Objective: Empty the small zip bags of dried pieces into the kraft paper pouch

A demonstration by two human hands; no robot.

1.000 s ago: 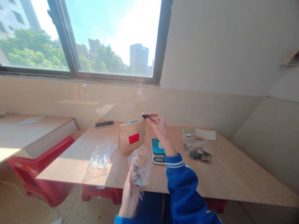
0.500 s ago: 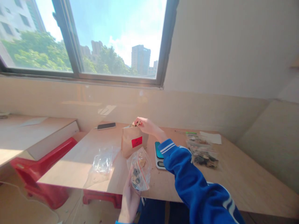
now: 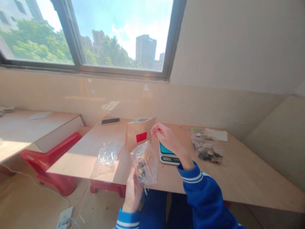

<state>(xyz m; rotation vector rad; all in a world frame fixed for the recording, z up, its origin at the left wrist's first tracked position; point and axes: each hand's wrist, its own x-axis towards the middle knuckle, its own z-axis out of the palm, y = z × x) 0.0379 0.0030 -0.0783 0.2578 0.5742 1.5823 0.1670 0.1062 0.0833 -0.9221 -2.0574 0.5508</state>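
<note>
My left hand (image 3: 133, 190) is closed around the side of a clear zip bag (image 3: 147, 163) with a red seal line. Dark and tan dried pieces show through its plastic. My right hand (image 3: 166, 138) hovers with curled fingers just right of a brown paper pouch (image 3: 132, 135), and whatever its fingers may hold is hidden. The pouch stands upright with its top open and a red label on its front. Below my right hand sits a white kitchen scale (image 3: 168, 159) with a teal plate, partly covered by the hand and wrist.
Filled zip bags (image 3: 209, 154) lie to the right, near a white paper sheet (image 3: 216, 134). Flat clear plastic bags (image 3: 106, 156) lie on the left. A phone (image 3: 110, 121) rests at the table's back edge. A red stool (image 3: 52, 162) stands left of the table (image 3: 247, 178).
My right hand has left the pouch's mouth and moved right, over the scale. The pouch top now shows open. The zip bag stays in my left hand. The view has tilted slightly down.
</note>
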